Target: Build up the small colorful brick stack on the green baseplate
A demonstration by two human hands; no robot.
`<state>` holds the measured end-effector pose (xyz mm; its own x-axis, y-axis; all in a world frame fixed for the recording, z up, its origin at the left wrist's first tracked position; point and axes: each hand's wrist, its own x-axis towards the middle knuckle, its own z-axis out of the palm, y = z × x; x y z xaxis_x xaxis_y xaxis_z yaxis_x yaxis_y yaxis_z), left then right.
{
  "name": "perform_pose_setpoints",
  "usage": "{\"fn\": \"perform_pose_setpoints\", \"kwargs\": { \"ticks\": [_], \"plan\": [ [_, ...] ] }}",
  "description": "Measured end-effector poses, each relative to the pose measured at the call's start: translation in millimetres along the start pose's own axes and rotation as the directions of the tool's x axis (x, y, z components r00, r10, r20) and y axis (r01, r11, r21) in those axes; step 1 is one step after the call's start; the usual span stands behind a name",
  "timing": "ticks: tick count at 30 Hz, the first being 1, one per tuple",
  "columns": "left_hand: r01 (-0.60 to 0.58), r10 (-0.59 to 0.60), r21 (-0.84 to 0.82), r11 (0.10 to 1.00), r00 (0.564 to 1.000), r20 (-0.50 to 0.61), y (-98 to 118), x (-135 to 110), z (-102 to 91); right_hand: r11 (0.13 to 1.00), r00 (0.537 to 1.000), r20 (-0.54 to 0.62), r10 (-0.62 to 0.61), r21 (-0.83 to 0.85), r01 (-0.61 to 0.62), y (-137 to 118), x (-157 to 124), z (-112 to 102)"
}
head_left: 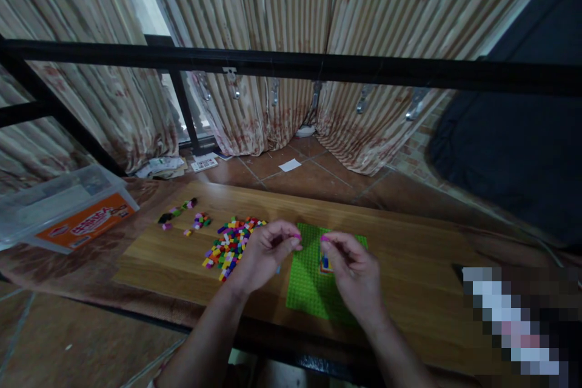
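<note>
Both hands hover over a green studded baseplate (309,282) lying on a wooden board (409,254). My left hand (266,251) pinches a small pink brick at its fingertips. My right hand (354,273) pinches another small pink brick, a short gap from the left one. A small built cluster of coloured bricks (324,262) sits on the plate just under my right hand. A pile of loose coloured bricks (230,242) lies on the board left of my left hand.
Smaller groups of bricks (184,213) lie at the board's far left. A clear plastic box with an orange label (68,209) stands at the left. A black metal rail (291,63) crosses in front of striped curtains. A pixelated area covers the lower right.
</note>
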<state>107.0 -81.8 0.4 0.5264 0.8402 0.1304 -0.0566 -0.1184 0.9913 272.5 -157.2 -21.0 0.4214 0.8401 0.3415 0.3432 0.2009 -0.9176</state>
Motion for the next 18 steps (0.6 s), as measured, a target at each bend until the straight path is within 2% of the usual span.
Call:
{"fn": "perform_pose_setpoints", "kwargs": {
  "ticks": [3, 6, 8, 10, 13, 18],
  "plan": [
    [0.014, -0.012, 0.061, 0.998, 1.000, -0.029, -8.9, 4.0, -2.2, 0.995, 0.985, -0.155, 0.079, -0.041, -0.087, 15.6, 19.2, -39.0],
    [0.023, -0.020, 0.120, 0.992, 1.000, -0.022, -18.2, 7.2, -2.4, 0.971, 0.979, -0.141, 0.148, -0.168, -0.171, 31.8, 29.4, -72.9],
    [0.030, -0.030, 0.149, 0.988, 1.000, -0.001, -22.5, 8.3, -0.6, 0.953, 0.984, -0.090, 0.156, -0.249, -0.174, 38.4, 29.1, -81.8],
    [0.044, -0.046, 0.173, 0.984, 0.999, 0.010, -25.4, 8.7, 2.8, 0.948, 0.990, -0.029, 0.140, -0.284, -0.143, 40.1, 26.3, -79.1],
    [0.059, -0.064, 0.223, 0.973, 0.998, 0.014, -29.3, 8.7, 10.7, 0.939, 0.993, 0.079, 0.084, -0.341, -0.052, 34.2, 23.9, -63.2],
    [0.070, -0.084, 0.328, 0.942, 0.996, 0.028, -36.2, 8.8, 26.1, 0.840, 0.967, 0.254, -0.035, -0.517, 0.166, 18.5, 25.2, -39.9]
  ]
}}
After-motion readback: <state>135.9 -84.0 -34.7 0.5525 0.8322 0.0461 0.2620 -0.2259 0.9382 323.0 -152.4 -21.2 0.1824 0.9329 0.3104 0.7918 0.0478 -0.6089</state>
